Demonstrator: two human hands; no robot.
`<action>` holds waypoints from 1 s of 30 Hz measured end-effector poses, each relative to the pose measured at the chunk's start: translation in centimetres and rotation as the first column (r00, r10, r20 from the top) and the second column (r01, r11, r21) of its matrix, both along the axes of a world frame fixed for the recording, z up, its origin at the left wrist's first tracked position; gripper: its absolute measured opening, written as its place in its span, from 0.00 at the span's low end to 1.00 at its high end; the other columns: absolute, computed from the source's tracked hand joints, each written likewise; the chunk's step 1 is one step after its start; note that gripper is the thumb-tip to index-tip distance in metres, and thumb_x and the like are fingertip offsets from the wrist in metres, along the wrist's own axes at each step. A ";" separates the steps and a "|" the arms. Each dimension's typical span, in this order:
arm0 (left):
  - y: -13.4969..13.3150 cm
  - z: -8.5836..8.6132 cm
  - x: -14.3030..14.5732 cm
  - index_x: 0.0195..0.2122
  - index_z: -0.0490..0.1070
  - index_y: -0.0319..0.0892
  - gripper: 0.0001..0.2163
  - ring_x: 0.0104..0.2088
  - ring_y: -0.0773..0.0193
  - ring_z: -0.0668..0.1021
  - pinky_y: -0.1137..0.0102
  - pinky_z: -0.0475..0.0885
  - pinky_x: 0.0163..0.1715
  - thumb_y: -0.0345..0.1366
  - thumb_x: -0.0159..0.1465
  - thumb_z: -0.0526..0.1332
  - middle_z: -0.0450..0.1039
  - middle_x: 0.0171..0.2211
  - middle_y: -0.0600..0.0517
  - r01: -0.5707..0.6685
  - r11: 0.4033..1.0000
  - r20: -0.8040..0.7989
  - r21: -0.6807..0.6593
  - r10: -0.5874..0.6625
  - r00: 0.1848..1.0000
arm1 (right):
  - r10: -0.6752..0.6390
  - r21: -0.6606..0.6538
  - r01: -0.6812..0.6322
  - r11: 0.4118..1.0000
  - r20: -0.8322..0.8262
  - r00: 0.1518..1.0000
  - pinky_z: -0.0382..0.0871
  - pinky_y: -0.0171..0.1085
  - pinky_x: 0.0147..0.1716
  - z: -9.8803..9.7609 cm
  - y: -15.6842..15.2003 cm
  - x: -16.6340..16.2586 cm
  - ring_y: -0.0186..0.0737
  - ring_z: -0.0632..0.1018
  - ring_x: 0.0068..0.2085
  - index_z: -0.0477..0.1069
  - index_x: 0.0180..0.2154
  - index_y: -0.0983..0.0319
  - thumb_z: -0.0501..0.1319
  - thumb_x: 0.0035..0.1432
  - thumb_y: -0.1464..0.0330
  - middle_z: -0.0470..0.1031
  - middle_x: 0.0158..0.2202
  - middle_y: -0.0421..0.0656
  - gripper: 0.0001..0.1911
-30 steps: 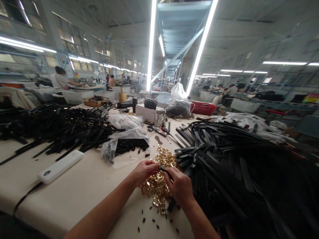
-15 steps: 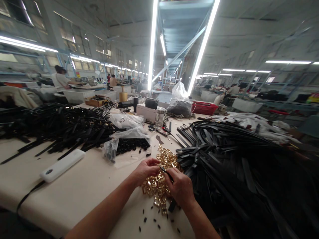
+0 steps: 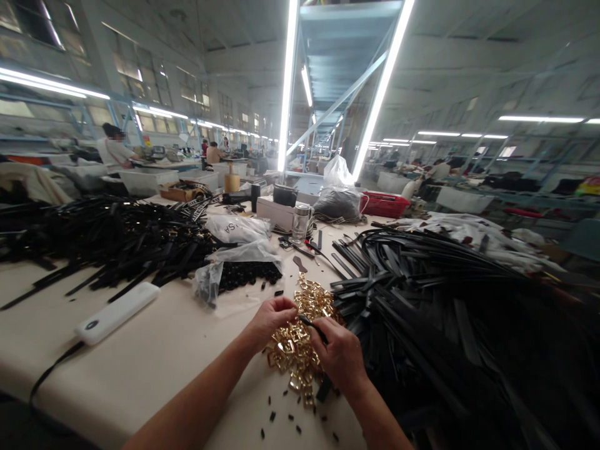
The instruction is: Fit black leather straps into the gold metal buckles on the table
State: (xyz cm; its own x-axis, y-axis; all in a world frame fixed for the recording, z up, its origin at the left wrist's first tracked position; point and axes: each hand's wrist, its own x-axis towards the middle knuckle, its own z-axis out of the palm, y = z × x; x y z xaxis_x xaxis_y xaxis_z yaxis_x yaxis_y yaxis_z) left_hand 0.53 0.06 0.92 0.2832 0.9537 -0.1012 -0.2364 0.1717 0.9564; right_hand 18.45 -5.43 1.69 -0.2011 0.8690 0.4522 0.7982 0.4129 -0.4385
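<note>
Both my hands work over a heap of gold metal buckles on the pale table. My right hand is closed around a narrow black strap whose end points toward my left hand. My left hand is pinched shut at that strap end; what it grips is too small to name. A big pile of black straps lies right beside my right hand.
Another heap of black straps covers the left. A white power bank with a cable lies front left. Plastic bags of small black parts, a glass jar, a red basket stand behind. Small black bits dot the table. People work at far tables.
My hands stay over the buckles with only slight finger movement at the strap end. The view shifted a little.
</note>
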 end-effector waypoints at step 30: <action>0.1 -1.0 0.4 0.38 0.74 0.35 0.09 0.26 0.68 0.79 0.79 0.73 0.23 0.34 0.58 0.65 0.78 0.32 0.46 0.055 0.974 0.231 -0.221 -0.003 0.973 | -0.067 -0.012 0.066 0.998 -0.050 0.997 0.59 0.30 0.31 0.1 -0.2 -0.5 0.35 0.75 0.31 0.72 0.30 0.60 0.54 0.61 0.67 0.75 0.29 0.41 0.10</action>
